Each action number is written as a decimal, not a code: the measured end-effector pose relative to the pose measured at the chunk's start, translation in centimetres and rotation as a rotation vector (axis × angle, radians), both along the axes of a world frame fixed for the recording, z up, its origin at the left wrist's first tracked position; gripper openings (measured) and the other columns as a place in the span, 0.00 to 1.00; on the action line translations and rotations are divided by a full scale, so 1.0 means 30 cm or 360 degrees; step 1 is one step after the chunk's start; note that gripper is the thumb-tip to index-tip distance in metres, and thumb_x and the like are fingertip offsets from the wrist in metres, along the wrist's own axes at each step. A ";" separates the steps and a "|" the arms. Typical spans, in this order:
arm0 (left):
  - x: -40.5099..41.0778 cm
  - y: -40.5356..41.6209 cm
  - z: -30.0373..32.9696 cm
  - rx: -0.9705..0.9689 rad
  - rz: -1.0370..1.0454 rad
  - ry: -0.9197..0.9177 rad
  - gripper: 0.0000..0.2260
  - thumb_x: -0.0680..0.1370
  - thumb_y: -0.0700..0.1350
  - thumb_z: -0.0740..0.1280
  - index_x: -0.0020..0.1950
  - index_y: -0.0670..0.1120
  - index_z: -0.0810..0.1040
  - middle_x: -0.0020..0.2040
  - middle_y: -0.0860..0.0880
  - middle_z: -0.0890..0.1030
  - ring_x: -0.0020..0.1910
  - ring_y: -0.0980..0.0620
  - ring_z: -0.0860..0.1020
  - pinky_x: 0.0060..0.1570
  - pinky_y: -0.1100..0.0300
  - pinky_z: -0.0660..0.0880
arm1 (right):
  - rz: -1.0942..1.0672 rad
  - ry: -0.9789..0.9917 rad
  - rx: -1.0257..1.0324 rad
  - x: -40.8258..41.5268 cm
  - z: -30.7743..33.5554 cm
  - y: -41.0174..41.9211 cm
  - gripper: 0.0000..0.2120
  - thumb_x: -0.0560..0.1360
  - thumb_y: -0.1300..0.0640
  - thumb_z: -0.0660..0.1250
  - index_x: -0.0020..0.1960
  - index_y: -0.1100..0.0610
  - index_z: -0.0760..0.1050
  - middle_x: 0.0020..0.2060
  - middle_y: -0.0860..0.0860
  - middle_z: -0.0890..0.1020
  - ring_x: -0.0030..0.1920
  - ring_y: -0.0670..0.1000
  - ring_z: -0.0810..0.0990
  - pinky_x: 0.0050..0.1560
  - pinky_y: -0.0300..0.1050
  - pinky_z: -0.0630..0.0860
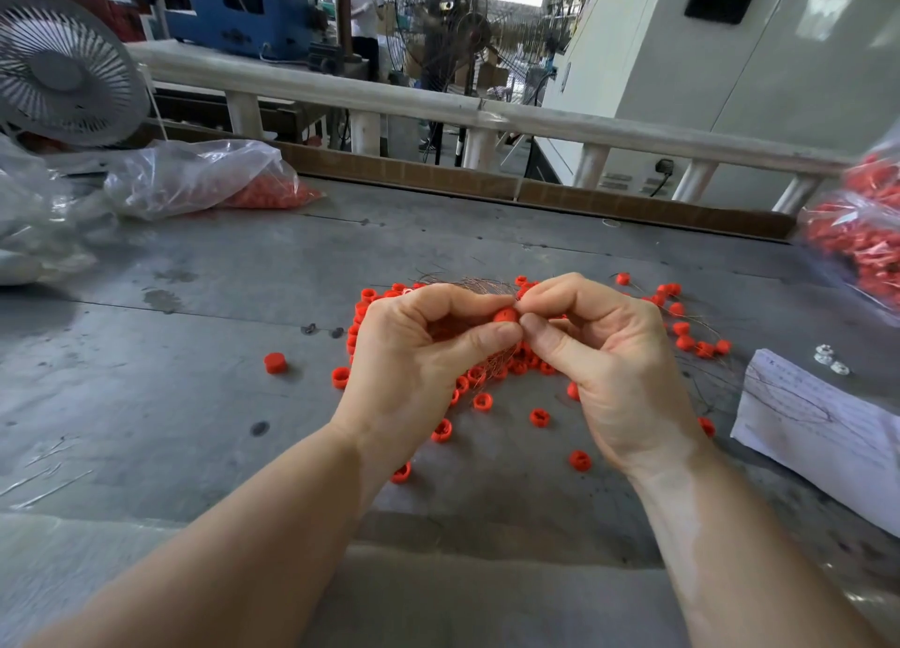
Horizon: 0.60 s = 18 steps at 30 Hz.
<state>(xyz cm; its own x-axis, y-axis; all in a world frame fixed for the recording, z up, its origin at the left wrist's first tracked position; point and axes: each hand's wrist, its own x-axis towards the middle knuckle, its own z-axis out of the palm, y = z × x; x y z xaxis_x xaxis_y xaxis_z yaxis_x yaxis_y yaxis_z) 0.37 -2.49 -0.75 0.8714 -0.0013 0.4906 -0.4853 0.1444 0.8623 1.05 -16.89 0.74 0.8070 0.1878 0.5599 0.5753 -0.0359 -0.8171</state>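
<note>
2 hands meet above grey table (pixel 195 282): left hand (pixel 419 355) pinches red cap (pixel 505 315), right hand (pixel 609 355) pinches thin copper wire (pixel 477 287) at it. Clear bag (pixel 195 179) holds red caps, far left.

Two bare hands are seen, the left hand (pixel 419 355) and the right hand (pixel 618 365), with thumbnails kept short. The left forearm (pixel 234 540) and the right forearm (pixel 740 550) are shown uncovered throughout.

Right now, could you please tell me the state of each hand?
Left hand: closed, pinching a red cap between thumb and fingers.
Right hand: closed, pinching what looks like thin wire at that cap.
</note>
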 end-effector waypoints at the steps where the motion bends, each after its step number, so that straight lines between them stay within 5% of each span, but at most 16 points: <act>1: -0.001 0.000 0.001 -0.0002 -0.0008 0.0010 0.07 0.63 0.45 0.74 0.40 0.53 0.85 0.39 0.54 0.85 0.43 0.57 0.83 0.45 0.66 0.76 | 0.0004 -0.0010 -0.0013 0.000 0.000 0.000 0.09 0.69 0.64 0.68 0.37 0.49 0.79 0.35 0.43 0.81 0.38 0.39 0.77 0.37 0.29 0.71; 8: 0.001 0.002 0.005 -0.0033 -0.0036 0.0069 0.05 0.62 0.45 0.73 0.37 0.51 0.84 0.36 0.54 0.84 0.38 0.59 0.81 0.41 0.68 0.75 | -0.0019 -0.0062 -0.0088 0.005 -0.007 0.001 0.07 0.70 0.64 0.68 0.38 0.53 0.77 0.36 0.44 0.80 0.39 0.42 0.77 0.42 0.35 0.71; 18: 0.013 -0.007 -0.002 -0.0313 -0.0116 0.0231 0.12 0.65 0.41 0.71 0.47 0.44 0.80 0.39 0.48 0.84 0.42 0.54 0.82 0.45 0.64 0.78 | -0.0279 -0.0113 -0.0028 0.007 -0.015 0.021 0.08 0.69 0.61 0.70 0.41 0.48 0.81 0.37 0.45 0.84 0.41 0.46 0.82 0.43 0.41 0.76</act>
<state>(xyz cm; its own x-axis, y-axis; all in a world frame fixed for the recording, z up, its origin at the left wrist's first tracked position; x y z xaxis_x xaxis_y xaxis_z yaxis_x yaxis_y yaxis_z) 0.77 -2.70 -0.81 0.9338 0.0166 0.3574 -0.3407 0.3465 0.8740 1.26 -16.27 0.30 0.7867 0.0581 0.6146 0.6153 -0.1543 -0.7730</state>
